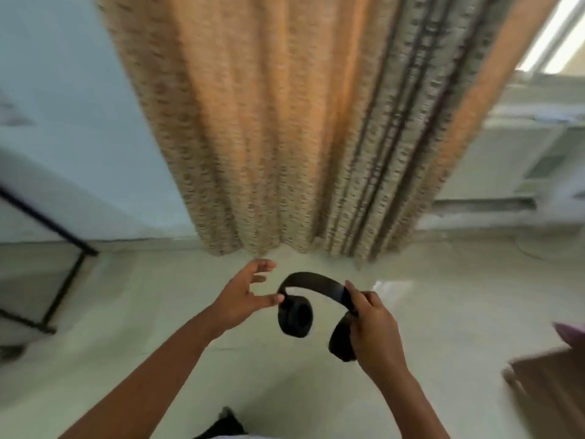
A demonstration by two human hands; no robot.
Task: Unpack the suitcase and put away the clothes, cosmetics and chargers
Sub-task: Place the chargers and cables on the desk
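Observation:
Black over-ear headphones hang in the air above the pale floor, low in the middle of the head view. My right hand grips the right end of the headband, just above the right ear cup. My left hand is spread beside the left ear cup, with its thumb tip touching the cup's upper edge and the fingers straight and apart. No suitcase is in sight. The picture is blurred by motion.
A long tan patterned curtain hangs straight ahead to the floor. A black metal frame stands at the left. A window and a white unit are at the right. A brown furniture corner shows at the lower right.

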